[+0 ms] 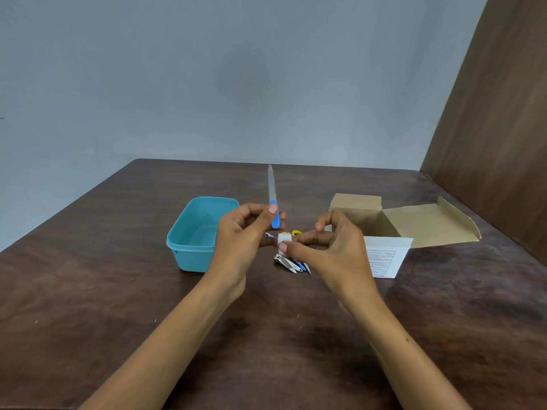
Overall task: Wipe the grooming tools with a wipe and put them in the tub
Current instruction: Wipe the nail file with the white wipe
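Note:
My left hand [245, 232] pinches the blue handle of a long nail file [271, 187], whose grey blade points up and away. My right hand [328, 247] holds a small folded white wipe [283, 238] between thumb and fingers, just below the file's handle. A turquoise tub [195, 232] stands on the table to the left of my hands, with nothing visible inside. Below my hands lie a metal nail clipper [284, 261] and blue-handled small tools [299, 266]. A yellow tool [295, 232] peeks out behind my fingers.
An open cardboard box [414, 223] with its white printed flap [384, 255] lies to the right on the dark wooden table [118, 291]. A brown panel [497, 143] rises at the right edge. A grey wall stands behind the table.

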Demonstrator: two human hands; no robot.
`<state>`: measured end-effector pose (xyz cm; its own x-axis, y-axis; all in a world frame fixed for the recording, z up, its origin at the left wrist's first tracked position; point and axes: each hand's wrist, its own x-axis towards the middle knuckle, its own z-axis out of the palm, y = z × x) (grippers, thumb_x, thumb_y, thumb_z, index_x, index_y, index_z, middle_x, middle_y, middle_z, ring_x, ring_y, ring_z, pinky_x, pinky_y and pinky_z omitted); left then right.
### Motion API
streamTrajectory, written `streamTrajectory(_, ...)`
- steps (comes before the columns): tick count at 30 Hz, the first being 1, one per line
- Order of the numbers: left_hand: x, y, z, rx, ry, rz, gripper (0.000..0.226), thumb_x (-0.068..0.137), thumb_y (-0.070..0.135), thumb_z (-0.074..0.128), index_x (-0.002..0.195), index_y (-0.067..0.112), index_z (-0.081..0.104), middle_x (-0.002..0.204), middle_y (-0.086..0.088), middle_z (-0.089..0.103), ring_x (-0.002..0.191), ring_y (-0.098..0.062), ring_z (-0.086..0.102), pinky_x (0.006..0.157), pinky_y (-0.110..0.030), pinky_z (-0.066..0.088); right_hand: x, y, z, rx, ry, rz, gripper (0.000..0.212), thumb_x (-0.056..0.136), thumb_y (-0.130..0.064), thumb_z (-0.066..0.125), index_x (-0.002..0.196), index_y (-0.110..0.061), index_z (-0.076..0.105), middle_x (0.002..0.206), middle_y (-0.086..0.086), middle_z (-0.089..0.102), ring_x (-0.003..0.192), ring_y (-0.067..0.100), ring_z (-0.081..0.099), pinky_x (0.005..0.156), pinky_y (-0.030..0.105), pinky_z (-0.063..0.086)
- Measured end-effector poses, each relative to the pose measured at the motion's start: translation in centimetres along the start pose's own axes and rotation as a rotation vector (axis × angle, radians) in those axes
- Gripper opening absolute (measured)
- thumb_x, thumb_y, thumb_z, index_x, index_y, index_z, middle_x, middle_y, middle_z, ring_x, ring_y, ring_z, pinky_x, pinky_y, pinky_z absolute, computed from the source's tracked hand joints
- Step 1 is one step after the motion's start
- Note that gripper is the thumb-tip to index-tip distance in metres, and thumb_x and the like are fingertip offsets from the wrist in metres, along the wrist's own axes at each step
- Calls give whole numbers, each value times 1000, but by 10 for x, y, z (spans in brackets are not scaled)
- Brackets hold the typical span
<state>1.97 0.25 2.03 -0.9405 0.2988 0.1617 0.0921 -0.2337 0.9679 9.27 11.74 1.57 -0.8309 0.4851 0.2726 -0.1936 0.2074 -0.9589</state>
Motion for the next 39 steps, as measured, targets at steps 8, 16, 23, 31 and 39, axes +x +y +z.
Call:
streamTrajectory(8, -6, -4, -8, 133, -146, -5, 10, 87, 7, 63, 90, -2, 66, 69, -10, 73, 58, -17, 70, 52, -20, 56, 16, -5, -21, -210, 228, -341, 22, 71, -8, 81, 75, -22, 64, 75, -8, 70, 72, 2, 68, 70, 13, 53)
streamTrajectory(16, -9, -8, -8, 222, -208, 15, 5, 85, 6, 65, 87, 4, 69, 70, -8, 74, 60, -17, 71, 53, -21, 56, 22, 0, -21, -516, 199, -675, 10, 78, -7, 76, 86, -11, 73, 82, -1, 72, 73, 6, 66, 68, 19, 54)
streamTrajectory(23, -11, -6, -8, 235, -227, 32, 10, 84, 7, 66, 91, 2, 71, 74, -11, 74, 60, -18, 71, 50, -18, 53, 22, 1, -19, -583, 222, -711, 7, 79, -5, 74, 82, -11, 72, 81, -1, 73, 72, 9, 67, 65, 27, 55)
streamTrajectory(31, -9, -9, -9, 258, -216, 98, 5, 84, 5, 65, 84, 5, 71, 72, -14, 74, 58, -18, 71, 51, -20, 53, 12, 10, -12, -682, 46, -811, 8, 79, -10, 67, 83, -9, 73, 81, 2, 73, 71, 14, 67, 65, 23, 50)
streamTrajectory(39, -10, -7, -11, 233, -222, 106, 6, 84, 5, 65, 84, 4, 71, 70, -12, 73, 56, -17, 70, 51, -21, 53, 14, 10, -14, -726, 87, -862, 8, 77, -2, 69, 82, -7, 73, 82, 3, 74, 72, 17, 68, 65, 27, 50)
